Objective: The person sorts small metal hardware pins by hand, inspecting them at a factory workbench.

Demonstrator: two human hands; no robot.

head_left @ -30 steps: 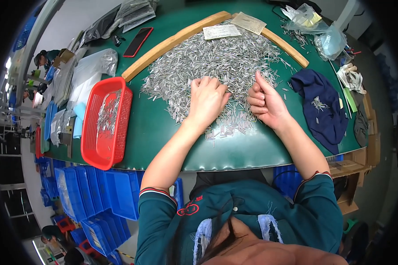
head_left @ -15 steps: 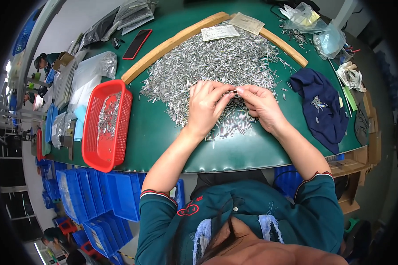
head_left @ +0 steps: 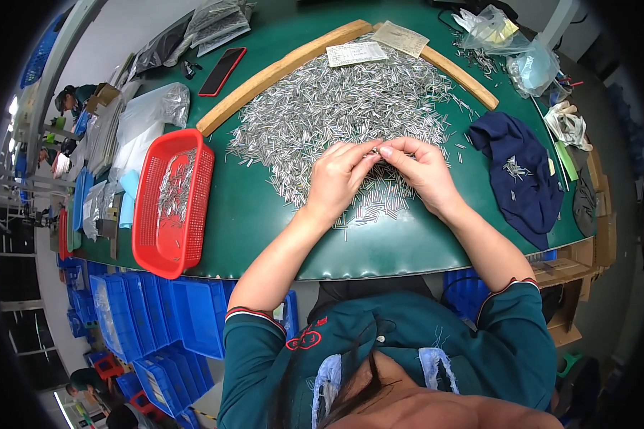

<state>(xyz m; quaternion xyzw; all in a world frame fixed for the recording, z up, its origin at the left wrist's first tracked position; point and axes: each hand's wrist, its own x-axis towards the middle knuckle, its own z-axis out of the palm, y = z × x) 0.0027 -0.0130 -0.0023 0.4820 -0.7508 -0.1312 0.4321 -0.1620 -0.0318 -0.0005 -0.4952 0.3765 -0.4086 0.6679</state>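
Observation:
A broad heap of short silvery metal pins (head_left: 336, 100) covers the middle of the green table. Over its near side, my left hand (head_left: 334, 180) and my right hand (head_left: 428, 177) meet at the fingertips. Each has thumb and forefinger pinched together on a small metal pin, mostly covered by the fingers; whether there is more than one cannot be made out. Loose pins lie on the table just below the hands. To the left stands a red plastic basket (head_left: 142, 214) with more pins inside. Right of my right hand lies a crumpled navy cloth (head_left: 529, 204) with some pins on it.
Two wooden strips (head_left: 286, 68) border the heap's far side, with paper cards (head_left: 355, 53) at their meeting point. A phone (head_left: 222, 71) and plastic bags (head_left: 154, 107) lie left. Clear bags (head_left: 533, 68) sit far right. Blue bins (head_left: 197, 314) stand below the table edge at left.
My fingertips have shifted slightly, and the left fingers are a little more curled. Both hands remain pinched together over the heap.

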